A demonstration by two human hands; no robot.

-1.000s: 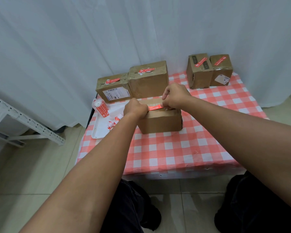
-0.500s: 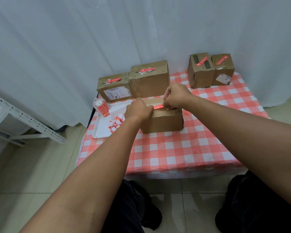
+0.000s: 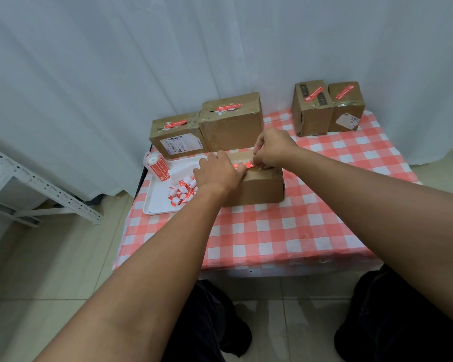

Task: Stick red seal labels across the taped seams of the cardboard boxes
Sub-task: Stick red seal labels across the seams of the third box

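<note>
A brown cardboard box [image 3: 259, 188] sits mid-table in front of me. A red seal label [image 3: 247, 165] lies along its top, mostly covered by my fingers. My left hand [image 3: 217, 172] presses down on the label's left end at the box's near left corner. My right hand [image 3: 272, 148] pinches the label's right part against the box top. Several other boxes carry red labels: one with a barcode sticker [image 3: 177, 137], a bigger one [image 3: 232, 120] beside it, and two [image 3: 311, 107] [image 3: 347, 105] at the back right.
A white tray [image 3: 157, 202] at the table's left holds a roll of red labels [image 3: 157, 167] and several curled backing scraps [image 3: 182, 192]. The table wears a red-and-white checked cloth [image 3: 285, 231]. A white curtain hangs behind; a white metal rack [image 3: 34, 184] stands left.
My left hand has slid leftward along the label toward the box's left corner, and less of the red label shows between my hands. My right hand stays on the label.
</note>
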